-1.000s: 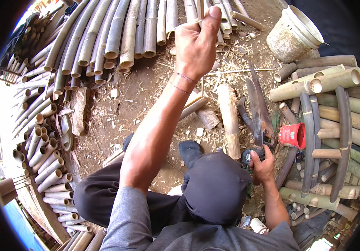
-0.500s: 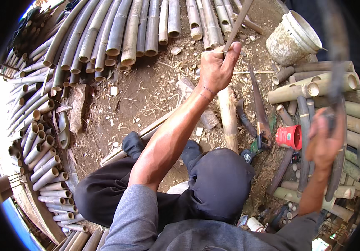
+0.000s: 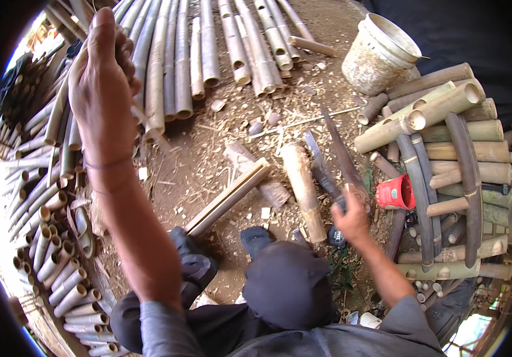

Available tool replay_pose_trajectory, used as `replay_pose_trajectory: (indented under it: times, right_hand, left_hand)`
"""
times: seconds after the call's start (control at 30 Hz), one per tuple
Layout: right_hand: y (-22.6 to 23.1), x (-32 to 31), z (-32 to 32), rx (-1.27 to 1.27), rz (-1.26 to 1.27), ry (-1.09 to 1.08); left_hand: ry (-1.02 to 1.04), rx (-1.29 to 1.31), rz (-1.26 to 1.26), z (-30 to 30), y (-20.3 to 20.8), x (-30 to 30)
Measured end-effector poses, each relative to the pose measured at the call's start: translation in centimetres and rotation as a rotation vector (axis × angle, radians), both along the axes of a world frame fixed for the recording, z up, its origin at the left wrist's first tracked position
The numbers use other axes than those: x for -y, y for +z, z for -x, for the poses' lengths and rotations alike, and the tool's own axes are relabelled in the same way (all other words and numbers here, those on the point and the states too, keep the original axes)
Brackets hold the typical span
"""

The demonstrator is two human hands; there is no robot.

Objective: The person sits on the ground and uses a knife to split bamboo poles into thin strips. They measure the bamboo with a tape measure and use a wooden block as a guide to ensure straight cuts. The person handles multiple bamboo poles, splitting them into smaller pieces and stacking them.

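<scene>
Dirt floor (image 3: pixel 191 159), covered with wood chips (image 3: pixel 266 212). Knife (image 3: pixel 325 181) laid there, just ahead and left of right grip (image 3: pixel 351 219), tip pointed away, handle nearest; whether grip is closed cannot be told. Left grip (image 3: pixel 104 89) raised far off, closed on thin stick (image 3: pixel 149 127).

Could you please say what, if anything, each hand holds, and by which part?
The left hand seems closed on a thin strip, where exactly is unclear; the right hand is at a knife handle, but whether gripping cannot be told.
</scene>
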State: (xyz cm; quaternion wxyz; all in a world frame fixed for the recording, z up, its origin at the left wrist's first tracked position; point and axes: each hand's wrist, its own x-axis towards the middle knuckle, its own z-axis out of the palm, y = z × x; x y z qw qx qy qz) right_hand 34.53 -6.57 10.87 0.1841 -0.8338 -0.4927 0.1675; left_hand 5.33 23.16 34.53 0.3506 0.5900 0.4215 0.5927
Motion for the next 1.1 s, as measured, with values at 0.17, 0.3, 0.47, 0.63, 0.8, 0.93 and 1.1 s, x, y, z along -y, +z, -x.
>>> replay_pose_trajectory:
  times: [0.17,0.3,0.47,0.63,0.8,0.93,1.1]
  right_hand:
    - [-9.0,1.0,6.4,-0.115,0.2,-0.069]
    - [-12.9,1.9,8.3,-0.06,0.074,-0.029]
    - [-9.3,-2.9,7.4,0.073,0.027,0.061]
    - [-13.6,-20.5,-0.6,0.266,-0.288,0.121]
    - [-19.6,-31.2,-5.2,0.348,0.027,0.429]
    - [-19.6,-34.1,-3.5,0.512,0.063,0.621]
    - [-11.6,-35.6,-2.2,0.447,-0.062,0.556]
  left_hand:
    - [-0.15,-0.651,-0.308,-0.5,-12.9,-7.4]
    - [-0.165,-1.021,0.026,2.4,-26.9,-6.0]
    - [-0.189,-1.328,0.247,7.7,-38.8,-5.6]
    - [-0.127,-1.437,0.33,6.2,-42.9,-4.7]
    - [0.075,-1.114,0.27,1.9,-41.9,-2.0]
    - [0.056,-0.803,0.381,0.7,-40.3,1.5]
    - [0.113,-0.382,0.498,-1.3,-37.3,4.0]
